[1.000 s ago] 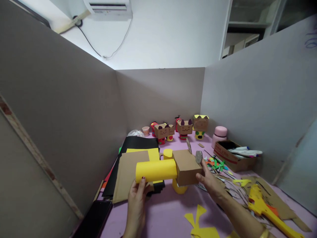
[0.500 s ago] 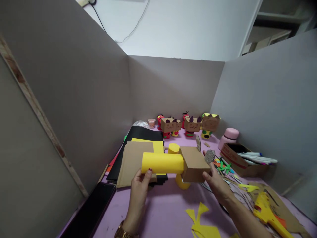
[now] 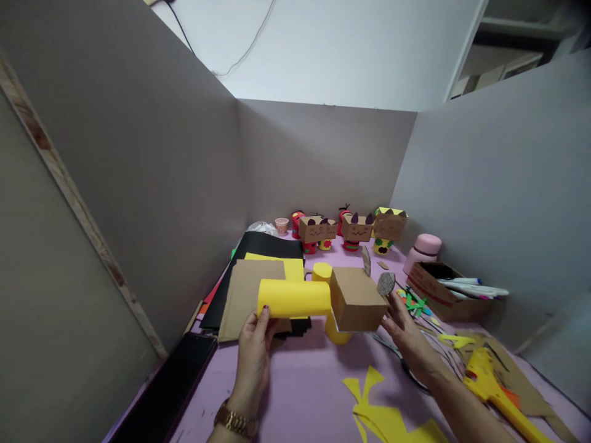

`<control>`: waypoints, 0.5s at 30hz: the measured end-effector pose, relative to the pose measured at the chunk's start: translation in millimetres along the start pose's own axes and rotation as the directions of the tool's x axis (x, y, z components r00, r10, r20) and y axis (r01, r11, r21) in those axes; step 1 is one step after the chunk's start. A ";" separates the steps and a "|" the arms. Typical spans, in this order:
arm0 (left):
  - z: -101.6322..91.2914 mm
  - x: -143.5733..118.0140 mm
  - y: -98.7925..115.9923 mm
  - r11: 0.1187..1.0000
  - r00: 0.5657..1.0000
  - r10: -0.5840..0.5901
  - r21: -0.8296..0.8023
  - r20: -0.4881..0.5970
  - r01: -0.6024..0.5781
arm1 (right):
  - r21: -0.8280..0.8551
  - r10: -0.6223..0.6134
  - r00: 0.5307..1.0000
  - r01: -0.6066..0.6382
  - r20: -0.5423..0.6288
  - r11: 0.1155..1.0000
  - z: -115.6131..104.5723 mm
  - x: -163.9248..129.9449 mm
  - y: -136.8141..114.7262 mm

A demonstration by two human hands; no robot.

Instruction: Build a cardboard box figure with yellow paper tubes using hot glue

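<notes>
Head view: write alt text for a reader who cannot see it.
The left hand holds a yellow tube sideways above a purple table, one end at an eared cardboard box; the right hand is beside the box. Box-headed figures stand behind.

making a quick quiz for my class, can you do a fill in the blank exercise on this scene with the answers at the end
1. The left hand grips a tube coloured ____.
2. The brown box beside the right hand is made of ____.
3. The glue gun lies on the person's ____ side of the table.
4. The bottle behind the pen box is coloured ____.

Missing words: yellow; cardboard; right; pink.
</notes>
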State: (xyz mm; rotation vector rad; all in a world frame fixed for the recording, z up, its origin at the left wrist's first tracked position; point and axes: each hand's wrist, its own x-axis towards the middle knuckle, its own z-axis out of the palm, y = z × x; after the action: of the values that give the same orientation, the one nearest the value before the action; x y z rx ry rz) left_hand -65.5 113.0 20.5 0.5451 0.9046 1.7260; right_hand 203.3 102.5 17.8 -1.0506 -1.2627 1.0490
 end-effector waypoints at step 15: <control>0.5 5.2 11.8 0.997 0.996 -0.025 0.068 -0.089 0.031 | -0.376 0.031 0.915 -0.196 -0.402 0.906 -90.7 -96.3 -39.2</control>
State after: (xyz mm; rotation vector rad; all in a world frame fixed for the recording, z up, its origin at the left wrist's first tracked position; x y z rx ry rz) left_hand -73.8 116.3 29.8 0.5022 1.0330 1.7095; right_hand 292.0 -1.9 33.9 -1.5881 -1.1213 0.6200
